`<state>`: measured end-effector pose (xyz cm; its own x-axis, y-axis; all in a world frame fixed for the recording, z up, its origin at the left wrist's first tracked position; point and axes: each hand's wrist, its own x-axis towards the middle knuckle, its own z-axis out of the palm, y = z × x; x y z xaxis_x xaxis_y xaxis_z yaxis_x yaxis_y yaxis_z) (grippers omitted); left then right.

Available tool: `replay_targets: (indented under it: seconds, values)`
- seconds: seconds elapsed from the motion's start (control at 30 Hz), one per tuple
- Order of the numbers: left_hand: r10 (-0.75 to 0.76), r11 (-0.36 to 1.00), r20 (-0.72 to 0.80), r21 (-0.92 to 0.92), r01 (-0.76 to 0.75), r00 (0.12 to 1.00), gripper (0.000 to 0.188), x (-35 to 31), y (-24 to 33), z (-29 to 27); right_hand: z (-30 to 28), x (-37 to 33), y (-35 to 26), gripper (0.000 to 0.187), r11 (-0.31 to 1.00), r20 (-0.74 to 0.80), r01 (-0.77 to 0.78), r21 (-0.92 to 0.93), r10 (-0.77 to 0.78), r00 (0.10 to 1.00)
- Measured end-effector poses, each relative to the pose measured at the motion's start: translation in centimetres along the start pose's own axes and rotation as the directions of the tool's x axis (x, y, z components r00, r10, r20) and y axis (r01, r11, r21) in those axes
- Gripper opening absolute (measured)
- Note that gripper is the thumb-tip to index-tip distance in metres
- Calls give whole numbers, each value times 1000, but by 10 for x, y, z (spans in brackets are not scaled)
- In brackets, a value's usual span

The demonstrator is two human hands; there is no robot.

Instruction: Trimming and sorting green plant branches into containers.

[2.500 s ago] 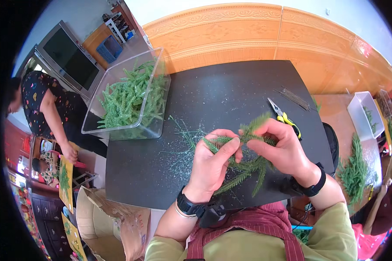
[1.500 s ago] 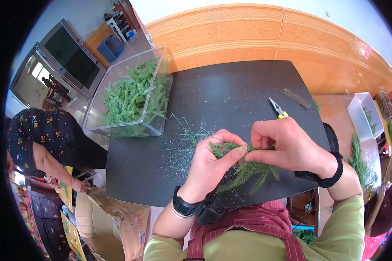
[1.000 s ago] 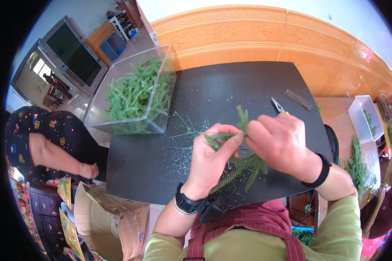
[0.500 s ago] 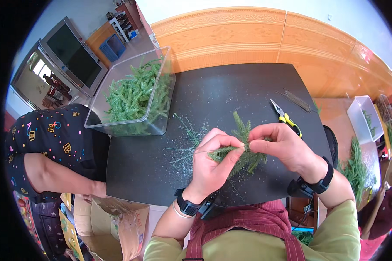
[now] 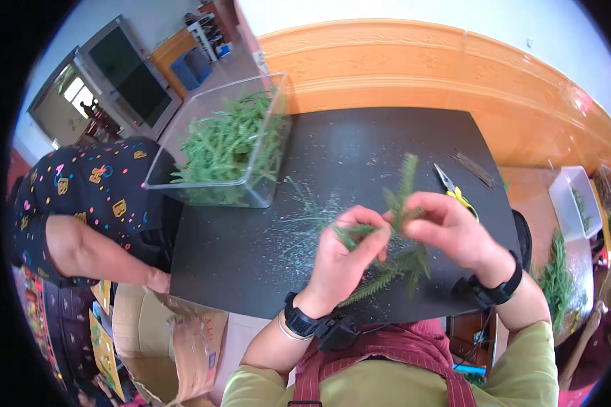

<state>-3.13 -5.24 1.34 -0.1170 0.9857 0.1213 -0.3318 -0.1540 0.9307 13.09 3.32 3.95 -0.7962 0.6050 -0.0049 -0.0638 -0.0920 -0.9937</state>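
Observation:
Both my hands meet above the dark table [image 5: 237,247], holding a bunch of green artificial pine sprigs [image 5: 387,275]. My left hand [image 5: 349,251] is closed, thumb and fingers pinching the sprigs' joined middle. Close beside it, my right hand [image 5: 445,224] is closed too, its fingertips pinched on an upright sprig [image 5: 406,180]. Other sprigs fan out below the hands toward me. What exactly lies between the fingertips is hidden and a little blurred. Pliers [image 5: 455,192] with yellow handles lie beyond my right hand, beside a bundle of thin dark wires [image 5: 472,168].
A clear plastic bin [image 5: 217,190] full of green sprigs stands at the table's far left. Thin green stems and pale crumbs [image 5: 302,224] litter the tabletop. At left is a person in a dark patterned shirt [image 5: 95,183], above a cardboard box [image 5: 142,332]. A white bin [image 5: 574,207] stands right.
The sprigs have turned in my hands; one now points upward and others hang toward me. My hands have shifted slightly right and blur a little. The whole view has shifted slightly.

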Motion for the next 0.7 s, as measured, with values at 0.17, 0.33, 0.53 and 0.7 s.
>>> replay_targets:
  seconds: [0.17,0.33,0.53,0.7]
  values:
    - [43,997,52,-71,-39,998,7,-38,30,-32,10,70,-20,26,993,-32,-111,49,113,993]
    - [-13,990,-25,-139,9,1000,9,-71,46,-60,73,170,-6,40,549,278,433,-715,-344,897]
    - [-9,977,-83,-212,-9,996,12,-88,57,-86,135,218,7,51,270,467,516,-813,-227,855]
    - [23,971,-108,-234,-47,994,12,-81,50,-91,126,212,6,56,96,461,469,-878,-95,882]
